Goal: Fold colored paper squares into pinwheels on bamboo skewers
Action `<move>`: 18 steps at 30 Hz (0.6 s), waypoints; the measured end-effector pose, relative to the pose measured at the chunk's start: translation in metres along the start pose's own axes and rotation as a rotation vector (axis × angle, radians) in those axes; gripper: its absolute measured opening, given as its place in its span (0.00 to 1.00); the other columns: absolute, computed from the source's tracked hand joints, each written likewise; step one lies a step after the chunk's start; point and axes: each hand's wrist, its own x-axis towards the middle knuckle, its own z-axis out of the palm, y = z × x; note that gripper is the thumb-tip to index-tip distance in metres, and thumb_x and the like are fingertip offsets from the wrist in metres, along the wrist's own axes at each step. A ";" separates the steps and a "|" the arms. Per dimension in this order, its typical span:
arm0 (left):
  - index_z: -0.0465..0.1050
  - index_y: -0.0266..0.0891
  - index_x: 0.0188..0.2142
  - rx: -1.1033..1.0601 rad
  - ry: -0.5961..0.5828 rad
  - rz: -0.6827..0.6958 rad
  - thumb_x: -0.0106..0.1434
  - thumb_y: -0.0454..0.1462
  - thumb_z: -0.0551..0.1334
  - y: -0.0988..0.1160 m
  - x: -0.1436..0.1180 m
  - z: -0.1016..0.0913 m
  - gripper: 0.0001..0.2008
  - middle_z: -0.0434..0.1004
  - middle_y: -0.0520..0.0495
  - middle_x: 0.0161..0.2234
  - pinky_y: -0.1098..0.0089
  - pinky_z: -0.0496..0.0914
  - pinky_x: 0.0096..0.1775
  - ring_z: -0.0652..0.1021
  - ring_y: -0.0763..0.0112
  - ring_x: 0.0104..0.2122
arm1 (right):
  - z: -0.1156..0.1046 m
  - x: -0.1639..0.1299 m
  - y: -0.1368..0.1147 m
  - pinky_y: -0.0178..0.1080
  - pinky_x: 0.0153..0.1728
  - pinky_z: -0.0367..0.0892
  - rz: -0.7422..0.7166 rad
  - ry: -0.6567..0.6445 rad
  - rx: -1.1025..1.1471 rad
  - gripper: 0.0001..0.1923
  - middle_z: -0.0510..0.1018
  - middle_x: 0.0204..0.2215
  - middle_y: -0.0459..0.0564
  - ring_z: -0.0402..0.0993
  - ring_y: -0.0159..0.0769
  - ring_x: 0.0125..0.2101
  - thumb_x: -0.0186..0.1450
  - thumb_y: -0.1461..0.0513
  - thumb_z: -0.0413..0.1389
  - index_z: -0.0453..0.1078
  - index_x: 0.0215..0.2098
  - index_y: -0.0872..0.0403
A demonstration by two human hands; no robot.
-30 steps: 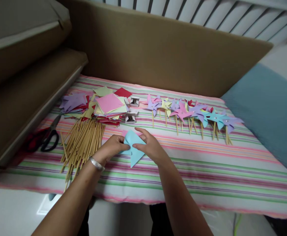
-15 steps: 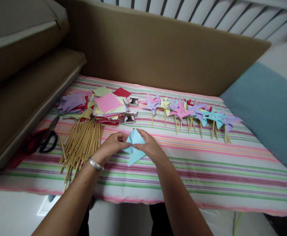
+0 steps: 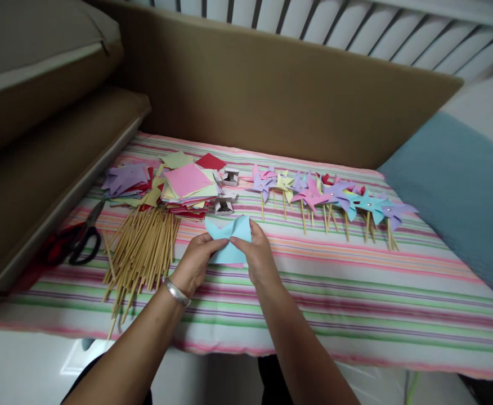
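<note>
A light blue sheet of paper (image 3: 227,256), its upper parts folded toward the middle, is held between both hands above the striped cloth. My left hand (image 3: 198,259) grips its left side, the thumb pressing near the centre. From the right, my right hand (image 3: 259,250) pinches it, that thumb meeting the other at the middle. A thin pink edge shows under the paper's lower rim. Fingers behind the sheet are hidden. Just beyond it stand two small open boxes, the nearer box (image 3: 223,206) with small dark pieces inside.
Wooden sticks (image 3: 145,242) lie in a heap at left, beside scissors (image 3: 86,233). Behind are a stack of coloured paper squares (image 3: 189,179) and a pile of cut papers (image 3: 124,179). Finished pinwheels (image 3: 312,194) line the back right. A brown panel (image 3: 272,90) rises behind the striped cloth (image 3: 335,292).
The blue paper has been turned in my hands; its pointed corner no longer faces me and a straight edge does. Both thumbs now meet at its middle.
</note>
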 end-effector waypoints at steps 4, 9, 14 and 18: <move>0.77 0.34 0.27 -0.006 0.065 0.009 0.44 0.34 0.68 0.002 0.000 0.001 0.09 0.80 0.48 0.26 0.71 0.67 0.34 0.75 0.72 0.26 | 0.004 -0.002 0.002 0.36 0.33 0.68 -0.020 0.007 -0.028 0.21 0.75 0.35 0.46 0.71 0.35 0.32 0.50 0.65 0.59 0.65 0.43 0.52; 0.76 0.34 0.25 0.030 0.127 0.006 0.42 0.33 0.68 0.008 0.001 -0.001 0.07 0.78 0.50 0.23 0.72 0.66 0.32 0.74 0.73 0.24 | 0.005 -0.004 0.001 0.38 0.35 0.69 -0.017 -0.074 -0.009 0.19 0.76 0.35 0.46 0.73 0.36 0.34 0.53 0.63 0.59 0.65 0.43 0.52; 0.75 0.35 0.23 0.026 0.193 0.058 0.40 0.32 0.67 0.020 0.008 -0.015 0.07 0.77 0.52 0.22 0.72 0.65 0.31 0.73 0.74 0.23 | -0.002 -0.008 -0.007 0.41 0.38 0.69 -0.141 -0.003 -0.279 0.20 0.76 0.33 0.48 0.73 0.36 0.34 0.59 0.59 0.54 0.64 0.51 0.51; 0.75 0.35 0.26 0.016 0.207 0.076 0.40 0.32 0.67 0.028 0.010 -0.024 0.10 0.78 0.52 0.23 0.71 0.66 0.33 0.74 0.72 0.25 | -0.007 -0.015 -0.011 0.47 0.50 0.62 -0.511 -0.076 -0.619 0.15 0.72 0.48 0.51 0.67 0.41 0.49 0.60 0.64 0.52 0.70 0.45 0.48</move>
